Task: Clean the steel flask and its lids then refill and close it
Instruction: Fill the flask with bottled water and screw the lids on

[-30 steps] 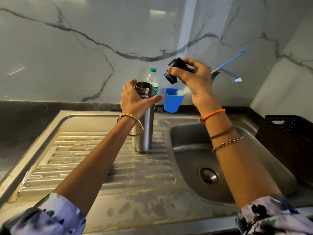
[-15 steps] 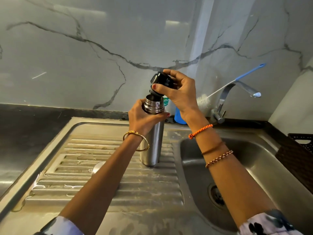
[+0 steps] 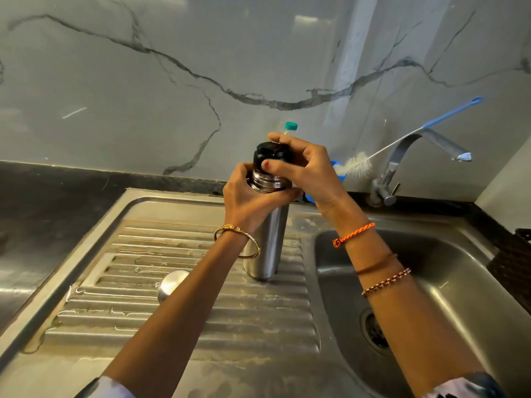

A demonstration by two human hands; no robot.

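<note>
tall cylindrical steel flask upright on ribbed sink drainboard | left hand clamped round neck | right hand closed on round black inner lid, seated on mouth, axes aligned vertical | domed steel outer cap lies left-front, nearer left hand

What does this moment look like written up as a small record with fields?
place: steel sink drainboard beside the basin
flask: upright on the drainboard
left hand: gripping the flask's neck
right hand: holding the black inner lid on the flask's mouth
steel cap: lying on the drainboard, apart from the flask
bottle brush: standing in the blue cup behind
tap: no water running
</note>
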